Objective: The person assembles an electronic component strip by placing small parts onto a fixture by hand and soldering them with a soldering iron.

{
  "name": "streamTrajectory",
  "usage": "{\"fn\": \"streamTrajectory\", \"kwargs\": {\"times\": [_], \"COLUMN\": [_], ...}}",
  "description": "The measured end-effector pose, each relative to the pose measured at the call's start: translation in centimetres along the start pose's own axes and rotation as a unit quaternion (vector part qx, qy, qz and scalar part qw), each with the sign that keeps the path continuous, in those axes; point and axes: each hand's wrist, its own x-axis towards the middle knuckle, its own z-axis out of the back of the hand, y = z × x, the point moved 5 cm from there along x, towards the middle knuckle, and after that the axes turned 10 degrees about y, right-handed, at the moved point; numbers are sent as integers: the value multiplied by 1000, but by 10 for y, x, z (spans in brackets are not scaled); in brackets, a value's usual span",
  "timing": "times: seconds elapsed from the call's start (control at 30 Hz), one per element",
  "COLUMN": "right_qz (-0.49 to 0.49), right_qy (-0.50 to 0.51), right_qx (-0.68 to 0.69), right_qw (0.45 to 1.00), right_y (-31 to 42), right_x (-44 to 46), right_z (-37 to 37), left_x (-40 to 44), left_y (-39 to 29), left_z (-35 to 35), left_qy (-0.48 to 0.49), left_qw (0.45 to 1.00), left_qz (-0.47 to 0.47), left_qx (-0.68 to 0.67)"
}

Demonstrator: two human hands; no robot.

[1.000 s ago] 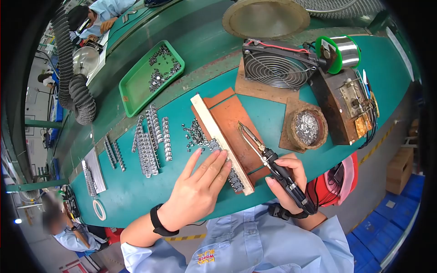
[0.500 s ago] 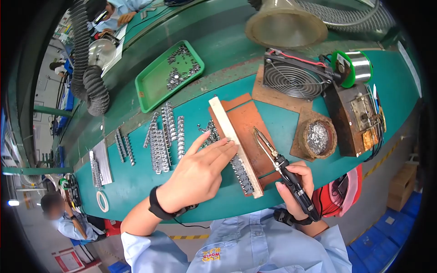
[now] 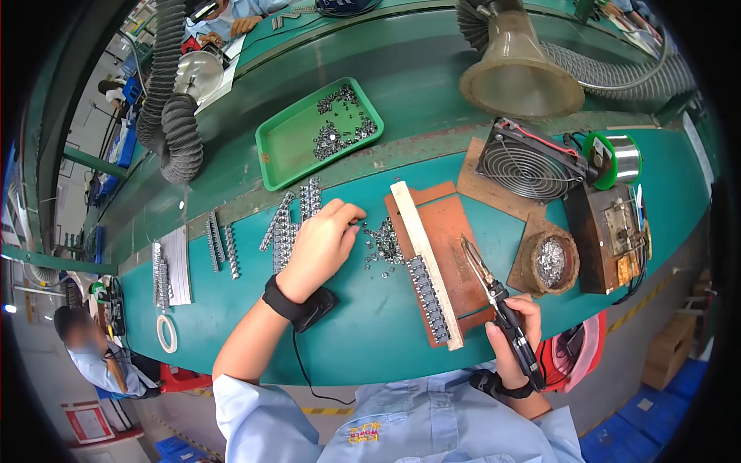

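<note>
My right hand is wrapped round a black soldering iron, its metal tip pointing up over the reddish-brown board. On that board lies a pale wooden strip, with a row of small dark metal parts along its left side. My left hand is above the metal part strips and partly covers them. Its fingers are bent and closed; whatever they hold, if anything, is hidden. A loose pile of small metal pieces lies between my left hand and the wooden strip.
A green tray with small parts stands behind. At right are a fan, a solder spool, a round pot of silvery bits and a metal box. An extraction funnel hangs above. Tape lies left.
My left hand has left the wooden strip and moved left over the metal part strips, its fingers now bent. My right hand keeps its hold on the soldering iron. The camera view has shifted.
</note>
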Motion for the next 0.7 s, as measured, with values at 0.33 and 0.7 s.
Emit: {"fn": "streamTrajectory", "kwargs": {"times": [0.33, 0.7], "right_qz": [-33, -64], "right_qy": [-24, -61], "right_qx": [11, -4], "right_qw": [999, 996], "right_y": [-5, -2], "right_x": [-2, -1], "right_z": [-1, -4], "left_x": [2, -48], "left_y": [-4, -22], "left_z": [4, -50], "left_qy": [-48, 200], "left_qw": [998, 854], "left_qz": [-36, 59], "left_qx": [21, -477]}}
